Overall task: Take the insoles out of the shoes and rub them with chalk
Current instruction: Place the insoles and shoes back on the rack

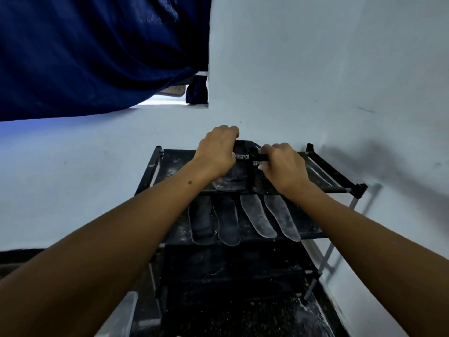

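Two dark insoles with white "SPORT" lettering lie side by side on the top shelf of a black shoe rack (340, 189). My left hand (217, 152) grips the far end of the left insole (234, 175), fingers curled over it. My right hand (283, 165) grips the right insole (260, 181) near its printed part. Both insoles carry white chalk dust at their near ends. On the second shelf lie several more insoles: two dark ones (227, 224) on the left and two chalk-whitened ones (269, 220) on the right. No chalk piece or shoe is visible.
The rack stands against a pale blue wall (315, 69) in a corner. A dark blue curtain (97, 52) hangs at the upper left. Lower shelves (230, 271) are dark and dusted with white powder. A translucent container (121, 317) sits at the bottom left.
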Demonstrator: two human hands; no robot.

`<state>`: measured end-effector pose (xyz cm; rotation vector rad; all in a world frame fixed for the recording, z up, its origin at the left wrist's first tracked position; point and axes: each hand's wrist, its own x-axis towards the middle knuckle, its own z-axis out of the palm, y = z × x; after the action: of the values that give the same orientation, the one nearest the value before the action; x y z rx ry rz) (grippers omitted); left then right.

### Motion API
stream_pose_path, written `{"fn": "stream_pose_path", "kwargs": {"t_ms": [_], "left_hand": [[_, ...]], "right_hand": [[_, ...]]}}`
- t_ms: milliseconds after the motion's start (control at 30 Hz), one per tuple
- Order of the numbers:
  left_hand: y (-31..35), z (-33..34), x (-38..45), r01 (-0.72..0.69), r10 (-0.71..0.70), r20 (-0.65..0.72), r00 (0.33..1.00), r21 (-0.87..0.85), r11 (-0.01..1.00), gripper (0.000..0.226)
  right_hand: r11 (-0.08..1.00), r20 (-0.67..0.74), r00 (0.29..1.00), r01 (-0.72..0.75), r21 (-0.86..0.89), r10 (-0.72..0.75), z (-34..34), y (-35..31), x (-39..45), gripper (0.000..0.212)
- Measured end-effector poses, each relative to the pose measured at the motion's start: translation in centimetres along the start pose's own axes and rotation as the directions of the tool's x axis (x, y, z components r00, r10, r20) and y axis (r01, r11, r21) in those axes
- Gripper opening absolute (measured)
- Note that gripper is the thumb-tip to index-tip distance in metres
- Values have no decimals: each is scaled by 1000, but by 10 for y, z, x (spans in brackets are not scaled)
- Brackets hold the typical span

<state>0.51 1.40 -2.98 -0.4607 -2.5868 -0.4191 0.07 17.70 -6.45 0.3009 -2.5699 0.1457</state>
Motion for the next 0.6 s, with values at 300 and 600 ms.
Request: {"fn": "stream_pose_path", "kwargs": {"t_ms": [300,600], "left_hand": [[-70,-37,-131,97,-78,136,988,-138,986,12],[-171,74,-258,494,-383,510,771,-99,864,17]], "right_hand": [[970,-70,975,219,106,-213,40,-76,-69,19],[933,667,665,133,336,-335,206,-143,-148,7]]}}
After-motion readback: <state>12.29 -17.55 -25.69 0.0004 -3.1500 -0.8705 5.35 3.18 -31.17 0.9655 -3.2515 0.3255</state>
